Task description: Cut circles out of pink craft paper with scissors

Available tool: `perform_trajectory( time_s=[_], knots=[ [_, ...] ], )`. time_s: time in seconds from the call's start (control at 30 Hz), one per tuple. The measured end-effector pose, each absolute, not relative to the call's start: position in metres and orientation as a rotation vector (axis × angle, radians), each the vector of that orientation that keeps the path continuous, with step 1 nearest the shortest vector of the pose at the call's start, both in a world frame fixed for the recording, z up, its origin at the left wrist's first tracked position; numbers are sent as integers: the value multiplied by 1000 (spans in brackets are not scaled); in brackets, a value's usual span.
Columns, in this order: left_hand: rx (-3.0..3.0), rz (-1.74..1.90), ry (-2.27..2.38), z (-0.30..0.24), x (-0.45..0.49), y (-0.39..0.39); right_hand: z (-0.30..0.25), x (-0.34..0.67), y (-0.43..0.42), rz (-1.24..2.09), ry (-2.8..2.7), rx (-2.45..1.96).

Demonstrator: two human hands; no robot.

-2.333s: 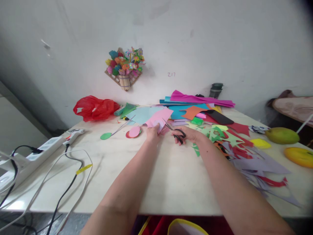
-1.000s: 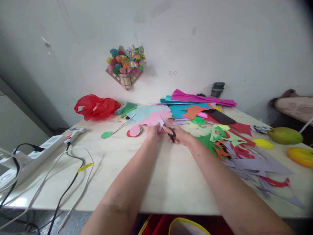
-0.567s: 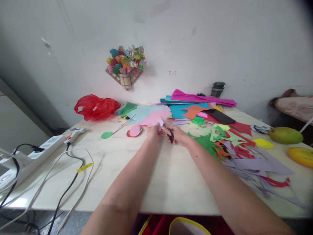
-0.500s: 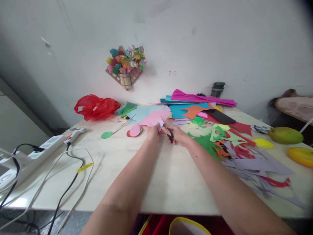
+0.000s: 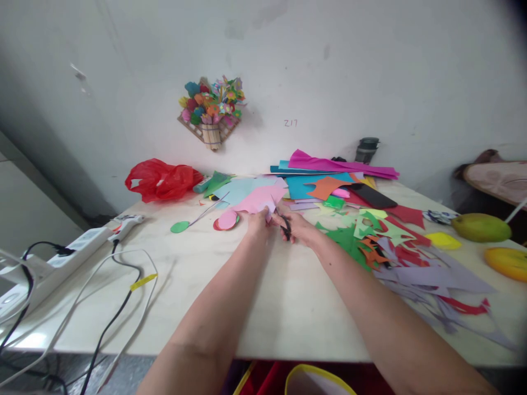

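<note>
Pinched in my left hand (image 5: 258,219) is a pink sheet of craft paper (image 5: 253,202), with a small pale lilac piece at its near edge by the thumb. My right hand (image 5: 300,229) is closed around the black handles of a pair of scissors (image 5: 285,224). The blades point away from me at the sheet's right edge; how far apart they are is hard to make out. Left of my hands, a pink paper circle (image 5: 228,220) lies over red and green ones. Farther left is a green paper circle (image 5: 180,226) with a thin stem.
Paper scraps (image 5: 420,274) cover the table's right side, near a phone (image 5: 373,196) and two mangoes (image 5: 481,227). At the back stand coloured sheets (image 5: 341,164) and a red plastic bag (image 5: 162,180). A glue gun (image 5: 125,226), power strip (image 5: 78,247) and cables occupy the left.
My right hand and the scissors have shifted very slightly at the pink sheet's edge. The left hand keeps its hold, and everything else looks the same.
</note>
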State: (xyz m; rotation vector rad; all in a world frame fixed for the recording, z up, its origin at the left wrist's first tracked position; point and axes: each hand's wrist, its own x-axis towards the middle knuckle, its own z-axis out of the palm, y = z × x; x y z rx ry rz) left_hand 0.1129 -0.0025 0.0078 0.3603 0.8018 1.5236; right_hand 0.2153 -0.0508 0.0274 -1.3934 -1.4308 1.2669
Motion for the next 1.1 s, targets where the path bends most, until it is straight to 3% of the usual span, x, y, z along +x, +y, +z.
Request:
perform_trajectory(
  time_s=[1.1],
  knots=[
    [523,1509,928,7,112,-1,22,234,-45,1382,-1436,-1274]
  ],
)
